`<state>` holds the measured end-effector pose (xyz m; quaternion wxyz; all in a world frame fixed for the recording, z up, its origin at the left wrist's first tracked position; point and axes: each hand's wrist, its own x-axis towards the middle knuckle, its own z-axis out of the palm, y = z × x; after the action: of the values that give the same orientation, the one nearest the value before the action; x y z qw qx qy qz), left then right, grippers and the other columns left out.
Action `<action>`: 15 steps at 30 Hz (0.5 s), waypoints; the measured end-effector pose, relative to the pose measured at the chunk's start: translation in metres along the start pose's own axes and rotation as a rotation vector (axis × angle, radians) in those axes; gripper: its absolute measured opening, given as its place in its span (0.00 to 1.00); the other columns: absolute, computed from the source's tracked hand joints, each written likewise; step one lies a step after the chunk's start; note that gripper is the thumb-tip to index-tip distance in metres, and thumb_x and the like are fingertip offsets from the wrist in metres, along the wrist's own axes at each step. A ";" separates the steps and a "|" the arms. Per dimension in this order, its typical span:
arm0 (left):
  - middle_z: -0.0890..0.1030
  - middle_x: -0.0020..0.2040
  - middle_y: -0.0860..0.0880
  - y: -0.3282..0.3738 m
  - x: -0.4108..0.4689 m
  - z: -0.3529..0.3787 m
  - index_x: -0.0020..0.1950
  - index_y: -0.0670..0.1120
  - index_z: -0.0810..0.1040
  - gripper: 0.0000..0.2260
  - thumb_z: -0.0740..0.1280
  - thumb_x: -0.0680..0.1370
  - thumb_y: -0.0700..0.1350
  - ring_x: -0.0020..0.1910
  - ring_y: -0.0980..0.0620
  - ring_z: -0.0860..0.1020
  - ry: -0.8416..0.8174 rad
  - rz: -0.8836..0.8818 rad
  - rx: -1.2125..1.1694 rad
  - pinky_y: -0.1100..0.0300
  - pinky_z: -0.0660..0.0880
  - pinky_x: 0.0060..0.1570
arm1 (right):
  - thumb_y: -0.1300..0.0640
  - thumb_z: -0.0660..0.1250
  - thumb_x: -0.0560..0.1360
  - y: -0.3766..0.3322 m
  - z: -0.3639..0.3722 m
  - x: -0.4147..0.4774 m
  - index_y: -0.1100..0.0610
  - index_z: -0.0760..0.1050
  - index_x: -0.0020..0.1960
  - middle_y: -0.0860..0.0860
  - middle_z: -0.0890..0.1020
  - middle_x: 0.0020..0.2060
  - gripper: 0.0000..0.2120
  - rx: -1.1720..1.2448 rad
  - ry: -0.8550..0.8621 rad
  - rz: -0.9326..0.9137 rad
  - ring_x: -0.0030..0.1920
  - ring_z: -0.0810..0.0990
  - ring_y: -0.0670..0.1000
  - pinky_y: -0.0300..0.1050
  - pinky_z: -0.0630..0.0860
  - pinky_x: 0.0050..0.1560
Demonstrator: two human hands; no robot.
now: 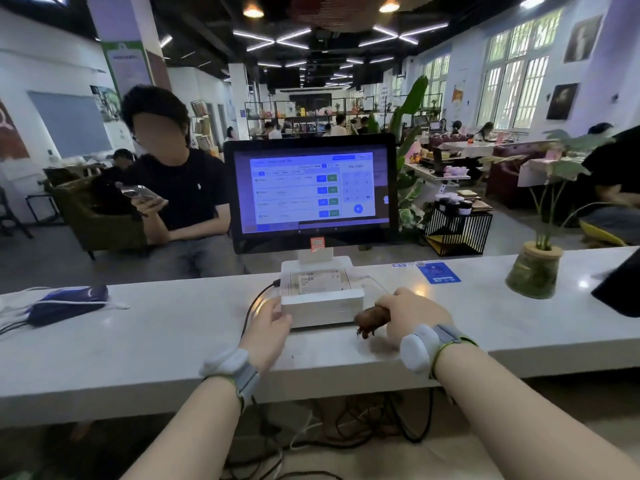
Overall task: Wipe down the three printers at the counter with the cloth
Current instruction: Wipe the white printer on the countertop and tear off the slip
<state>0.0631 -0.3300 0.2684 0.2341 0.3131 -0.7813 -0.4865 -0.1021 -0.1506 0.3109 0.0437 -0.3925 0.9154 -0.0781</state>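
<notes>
Printers are the job, yet only one shows here: a small white receipt printer [322,296] sitting on the white counter [173,341] at the foot of the touchscreen monitor [311,192], with a printed slip [320,282] lying in its top slot and a black cable [258,301] plugged into its left side. The left hand [268,327] rests against the printer's left front corner, fingers curled lightly round the edge and close together, as if bracing the box. The right hand [408,317] sits just beside the printer's right front corner, its fingers closed in a fist around a bunched brown cloth [370,320]; a wad of the cloth pokes out toward the printer's right face and looks to be touching it or nearly so, though the exact contact is hard to tell.

Judging from this, the step in hand is wiping this first visible printer, at its right side and front corner. The next move probably calls for sweeping the cloth across the front and over the lid while the left hand steadies the body, taking care not to snag the slip or tug the cable. The other two printers are out of view.
</notes>
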 end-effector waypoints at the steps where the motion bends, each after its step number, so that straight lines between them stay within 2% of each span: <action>1: 0.77 0.60 0.44 0.007 -0.019 -0.005 0.70 0.53 0.65 0.19 0.59 0.79 0.44 0.53 0.48 0.77 -0.015 -0.018 0.012 0.52 0.75 0.52 | 0.59 0.61 0.69 0.000 -0.006 -0.021 0.45 0.73 0.52 0.49 0.73 0.51 0.15 0.046 0.005 0.001 0.48 0.76 0.54 0.51 0.78 0.47; 3: 0.72 0.65 0.46 0.012 -0.037 -0.004 0.71 0.53 0.64 0.21 0.61 0.78 0.45 0.60 0.47 0.74 -0.022 -0.014 0.040 0.51 0.74 0.58 | 0.60 0.59 0.68 0.001 -0.007 -0.035 0.45 0.74 0.48 0.49 0.76 0.46 0.13 0.161 0.010 0.008 0.44 0.77 0.52 0.52 0.79 0.47; 5: 0.71 0.66 0.49 0.019 -0.053 -0.002 0.70 0.53 0.65 0.20 0.61 0.78 0.44 0.58 0.52 0.74 -0.028 0.033 0.045 0.54 0.74 0.54 | 0.60 0.59 0.67 -0.001 -0.011 -0.049 0.45 0.74 0.45 0.48 0.78 0.42 0.12 0.283 0.008 0.011 0.42 0.78 0.50 0.49 0.79 0.44; 7: 0.71 0.64 0.50 0.023 -0.076 0.003 0.69 0.54 0.66 0.20 0.62 0.78 0.46 0.55 0.54 0.74 -0.048 0.042 0.074 0.60 0.70 0.51 | 0.59 0.60 0.67 -0.006 -0.011 -0.069 0.45 0.74 0.44 0.45 0.80 0.39 0.12 0.437 0.008 0.023 0.41 0.78 0.46 0.39 0.76 0.37; 10: 0.72 0.63 0.50 0.026 -0.117 0.012 0.69 0.54 0.66 0.20 0.63 0.78 0.48 0.59 0.53 0.74 -0.128 0.030 0.057 0.59 0.71 0.56 | 0.61 0.63 0.69 -0.015 -0.009 -0.108 0.43 0.75 0.46 0.42 0.80 0.38 0.14 0.650 0.058 0.035 0.41 0.78 0.45 0.28 0.68 0.31; 13: 0.73 0.63 0.51 0.030 -0.157 0.022 0.69 0.54 0.66 0.19 0.63 0.78 0.49 0.61 0.52 0.74 -0.212 -0.012 -0.035 0.53 0.73 0.62 | 0.62 0.66 0.70 -0.023 -0.006 -0.150 0.47 0.77 0.51 0.46 0.82 0.42 0.14 0.815 0.089 0.054 0.45 0.78 0.48 0.26 0.70 0.35; 14: 0.74 0.62 0.51 0.031 -0.173 0.027 0.69 0.53 0.66 0.19 0.63 0.78 0.50 0.60 0.51 0.76 -0.241 -0.035 -0.082 0.51 0.75 0.61 | 0.62 0.66 0.71 -0.024 -0.004 -0.166 0.49 0.78 0.52 0.48 0.82 0.44 0.12 0.857 0.090 0.057 0.47 0.79 0.49 0.27 0.72 0.41; 15: 0.75 0.60 0.51 0.032 -0.180 0.031 0.69 0.52 0.66 0.19 0.63 0.79 0.50 0.57 0.51 0.78 -0.252 -0.054 -0.147 0.51 0.76 0.59 | 0.61 0.67 0.71 -0.026 -0.003 -0.171 0.52 0.78 0.54 0.50 0.83 0.47 0.13 0.906 0.085 0.055 0.49 0.79 0.50 0.33 0.75 0.49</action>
<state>0.1589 -0.1715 0.2730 0.1431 0.2523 -0.7580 -0.5842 0.0335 -0.0441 0.3215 0.1754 -0.3059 0.7999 -0.4855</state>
